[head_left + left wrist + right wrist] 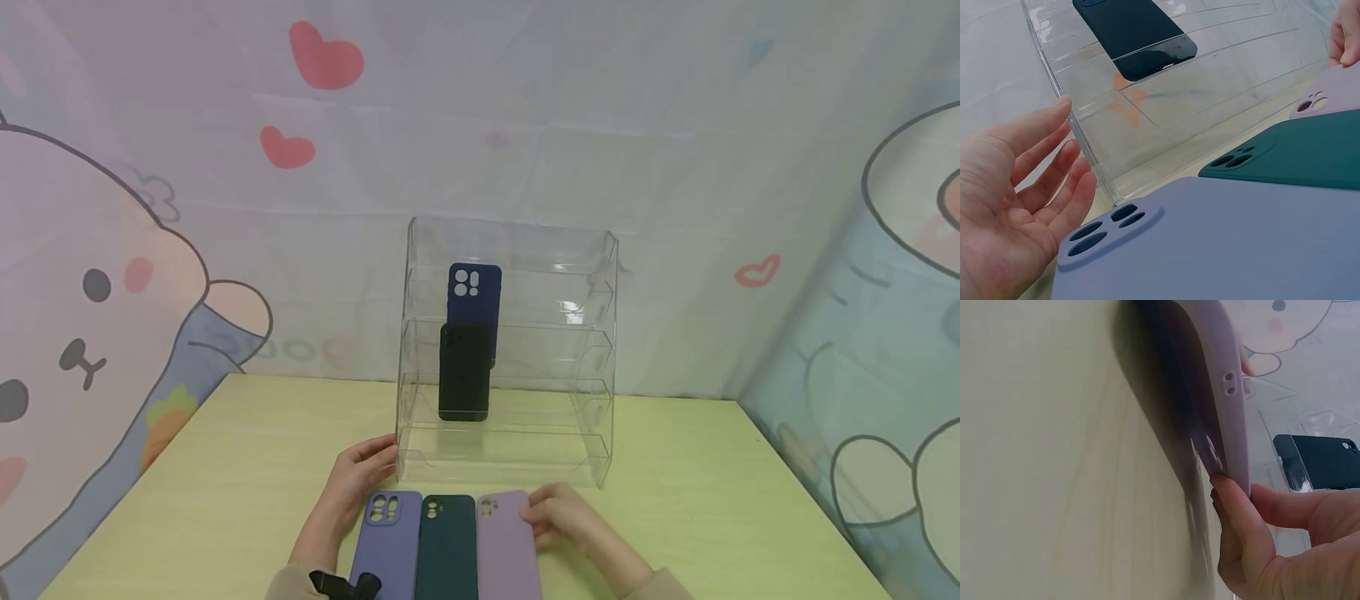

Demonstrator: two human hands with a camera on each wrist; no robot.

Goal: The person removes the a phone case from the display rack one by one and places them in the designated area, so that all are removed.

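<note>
**Two phone cases in the clear rack, three in front of it**

We see one clear plastic display rack, thin-walled and glossy, with stepped tiers. It holds two phone cases: a navy case standing in a higher tier, and a near-black case lower down, overlapping the navy one's bottom part from our viewpoint.

On the pale wood-grain tabletop, just before the rack, we count three more, side by side: a periwinkle case with a raised camera surround, a dark green case and a pink case at the right end. All three are smooth, rounded-cornered shells; the pink one shows its hollow inside and two small round holes in its side wall.

Our hands differ: the left hand, fingers loosely bent, rests at the rack's left edge; the right hand pinches the pink case near its upper right corner.
</note>
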